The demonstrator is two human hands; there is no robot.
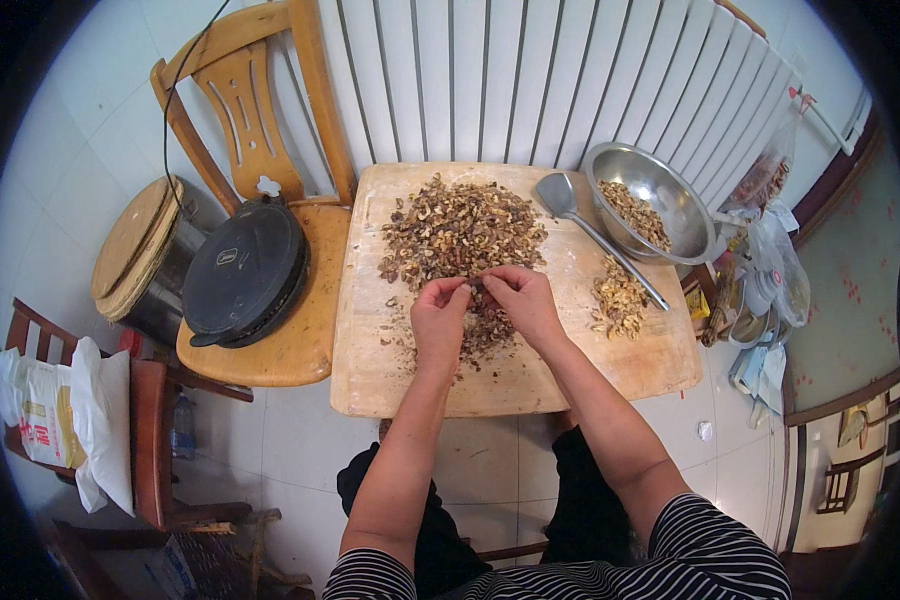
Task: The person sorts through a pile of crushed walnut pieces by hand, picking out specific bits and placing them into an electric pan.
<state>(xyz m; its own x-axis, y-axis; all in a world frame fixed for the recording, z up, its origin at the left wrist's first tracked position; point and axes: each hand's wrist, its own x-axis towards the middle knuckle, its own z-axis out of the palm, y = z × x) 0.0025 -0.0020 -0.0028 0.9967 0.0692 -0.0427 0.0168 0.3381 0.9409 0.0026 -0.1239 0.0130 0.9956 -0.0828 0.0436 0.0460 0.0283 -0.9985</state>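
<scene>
My left hand (441, 319) and my right hand (523, 301) meet over the near edge of a large heap of walnut pieces (465, 225) on a pale wooden board (367, 337). Fingertips of both hands pinch a small dark piece, probably walnut, between them; its shape is too small to tell. Brown crumbs and skins (487, 337) lie beneath the hands. A smaller pile of lighter walnut kernels (619, 300) sits to the right. Behind it a tilted steel bowl (682, 202) holds more walnut pieces. A metal wok spatula (600, 238) lies between the heap and the bowl.
At left, a wooden chair (322, 300) bears a black round electric pan (247, 274). A dark drum with round boards (139, 247) stands behind it. White sacks (101, 420) rest on another chair. A white radiator (495, 82) rises behind the board; plastic bags (780, 262) hang at right.
</scene>
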